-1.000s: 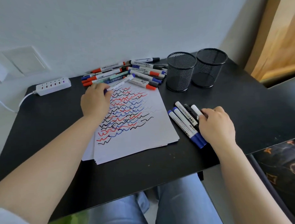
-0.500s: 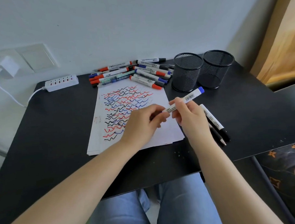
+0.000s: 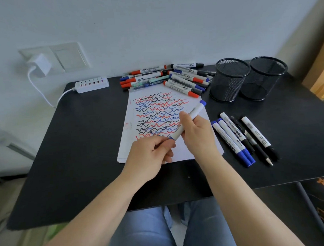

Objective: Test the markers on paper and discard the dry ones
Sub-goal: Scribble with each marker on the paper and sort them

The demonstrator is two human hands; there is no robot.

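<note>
Since 0.5 s ago both hands have sunk closer to the paper (image 3: 179, 151) with the marker (image 3: 191, 119), which is tilted more steeply, blue end up and away; the right hand (image 3: 197, 138) is closed round its white barrel; the left hand (image 3: 151, 155) has its fingers pinched at the marker's lower end, where a blue cap just shows, though whether the cap is on or off I cannot tell; the marker hangs above the paper's near right part, over red, blue and black squiggles; 5 pens (image 3: 241, 138) lie side by side on the table (image 3: 75, 145) right of the paper; a heap of markers (image 3: 166, 80) sits at the paper's far edge; 2 mesh cups (image 3: 248, 78) stand just right of the heap, touching each other; a power strip (image 3: 91, 84) lies at the far left.
</note>
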